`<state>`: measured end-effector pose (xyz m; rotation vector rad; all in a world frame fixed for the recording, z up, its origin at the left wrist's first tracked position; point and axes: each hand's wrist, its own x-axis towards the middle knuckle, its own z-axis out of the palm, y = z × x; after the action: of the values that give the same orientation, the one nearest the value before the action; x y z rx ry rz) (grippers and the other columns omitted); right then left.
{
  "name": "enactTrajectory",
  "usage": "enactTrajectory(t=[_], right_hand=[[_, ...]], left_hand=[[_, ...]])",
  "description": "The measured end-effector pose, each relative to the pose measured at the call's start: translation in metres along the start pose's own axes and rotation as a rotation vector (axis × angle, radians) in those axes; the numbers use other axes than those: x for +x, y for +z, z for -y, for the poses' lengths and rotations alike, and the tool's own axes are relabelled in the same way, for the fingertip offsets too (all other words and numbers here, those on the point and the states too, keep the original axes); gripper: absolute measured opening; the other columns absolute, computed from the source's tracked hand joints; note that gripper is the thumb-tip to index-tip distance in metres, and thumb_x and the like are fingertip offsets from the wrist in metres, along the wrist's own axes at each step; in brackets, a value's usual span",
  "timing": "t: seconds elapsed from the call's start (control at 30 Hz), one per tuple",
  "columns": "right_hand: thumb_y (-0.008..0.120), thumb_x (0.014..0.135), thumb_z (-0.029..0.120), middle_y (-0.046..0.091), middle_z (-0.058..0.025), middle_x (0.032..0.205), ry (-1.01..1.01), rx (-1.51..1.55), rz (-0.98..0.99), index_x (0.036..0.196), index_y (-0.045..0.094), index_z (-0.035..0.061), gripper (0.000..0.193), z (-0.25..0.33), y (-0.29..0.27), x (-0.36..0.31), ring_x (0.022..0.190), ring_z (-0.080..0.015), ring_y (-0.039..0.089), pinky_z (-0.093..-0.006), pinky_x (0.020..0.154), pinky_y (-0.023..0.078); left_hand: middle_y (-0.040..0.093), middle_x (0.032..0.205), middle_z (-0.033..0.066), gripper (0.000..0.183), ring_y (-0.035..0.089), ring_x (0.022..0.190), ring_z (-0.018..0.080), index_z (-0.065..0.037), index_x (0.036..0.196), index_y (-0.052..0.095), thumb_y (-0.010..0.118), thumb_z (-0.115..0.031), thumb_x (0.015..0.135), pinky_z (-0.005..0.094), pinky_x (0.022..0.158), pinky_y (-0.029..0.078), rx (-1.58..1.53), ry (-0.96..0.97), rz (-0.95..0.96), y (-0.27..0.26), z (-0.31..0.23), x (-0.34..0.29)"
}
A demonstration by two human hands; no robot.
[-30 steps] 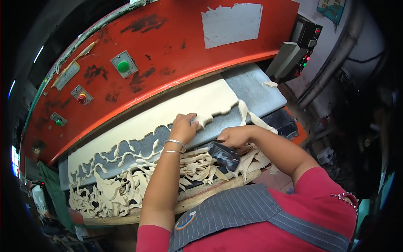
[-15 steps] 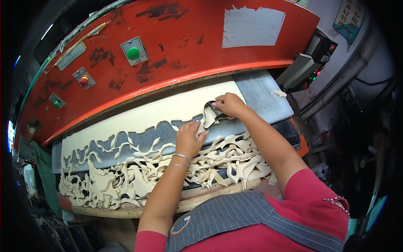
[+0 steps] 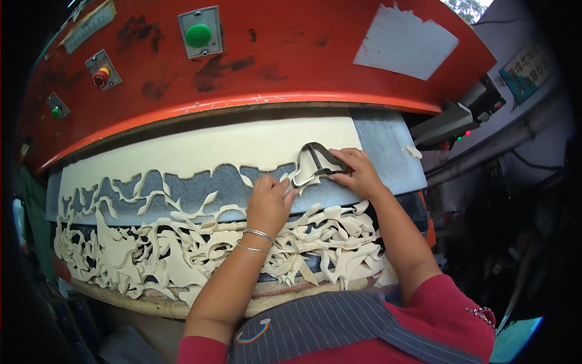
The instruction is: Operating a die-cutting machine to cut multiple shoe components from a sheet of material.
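Observation:
Near the right end of a cream foam-like sheet, a dark metal cutting die with a crossbar and a curved outline lies at the sheet's cut front edge. My right hand grips the die's right side, thumb near its lower edge and fingers behind. Just left of the die, my left hand has its thumb and fingers closed together by a thin cream offcut strip beside the die's lower left corner. What lies between those fingertips is too small to make out.
Tangled cream offcuts heap along the front of the grey cutting bed. Behind rises a red machine front with a large green button and a red knob. A small offcut lies at the bed's right.
The die has turned and now shows its wider outline, with my right hand moved round to its right side. My left hand stays by its lower left corner. The whole view has shifted.

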<state>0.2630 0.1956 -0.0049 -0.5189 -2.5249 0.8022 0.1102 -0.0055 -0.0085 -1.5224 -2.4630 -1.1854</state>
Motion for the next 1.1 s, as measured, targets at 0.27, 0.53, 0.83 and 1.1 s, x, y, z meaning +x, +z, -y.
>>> enactTrajectory(t=[0.27, 0.53, 0.83, 1.1], right_hand=[[0.079, 0.065, 0.016, 0.061, -0.009, 0.107, -0.06, -0.067, -0.05, 0.121, 0.061, 0.0134, 0.059, -0.003, 0.005, 0.0, 0.101, -0.0266, 0.053, -0.0343, 0.09, 0.04], [0.079, 0.064, 0.015, 0.062, -0.0086, 0.105, -0.09, -0.102, -0.055, 0.119, 0.061, 0.0121, 0.058, -0.002, 0.007, 0.003, 0.101, -0.0258, 0.054, -0.034, 0.09, 0.04], [0.076, 0.067, 0.014, 0.062, -0.0105, 0.107, -0.118, -0.158, -0.072, 0.122, 0.058, 0.0105, 0.058, 0.002, 0.009, 0.002, 0.103, -0.0267, 0.055, -0.0342, 0.092, 0.04], [0.077, 0.07, 0.03, 0.053, -0.0155, 0.124, -0.056, -0.044, -0.23, 0.129, 0.049, 0.0057, 0.069, 0.104, 0.007, 0.008, 0.114, -0.0331, 0.049, -0.0414, 0.098, 0.037]], left_hand=[[0.052, 0.08, 0.0068, 0.025, 0.053, 0.077, 0.0227, -0.003, 0.095, 0.068, 0.072, -0.018, 0.075, 0.0344, 0.064, 0.047, -0.014, 0.09, -0.033, 0.0, 0.002, -0.001], [0.052, 0.08, 0.0054, 0.027, 0.051, 0.075, 0.0223, -0.003, 0.097, 0.068, 0.071, -0.019, 0.076, 0.0342, 0.064, 0.046, -0.015, 0.085, -0.004, 0.0, 0.005, 0.001], [0.054, 0.088, 0.0068, 0.034, 0.052, 0.085, 0.024, -0.003, 0.105, 0.065, 0.071, -0.021, 0.077, 0.0348, 0.074, 0.046, 0.018, 0.058, 0.099, -0.009, 0.005, 0.004], [0.044, 0.137, 0.0161, 0.059, 0.044, 0.124, 0.0231, -0.001, 0.133, 0.044, 0.065, -0.03, 0.086, 0.0344, 0.104, 0.032, -0.391, -0.279, -0.505, -0.191, 0.075, 0.039]])
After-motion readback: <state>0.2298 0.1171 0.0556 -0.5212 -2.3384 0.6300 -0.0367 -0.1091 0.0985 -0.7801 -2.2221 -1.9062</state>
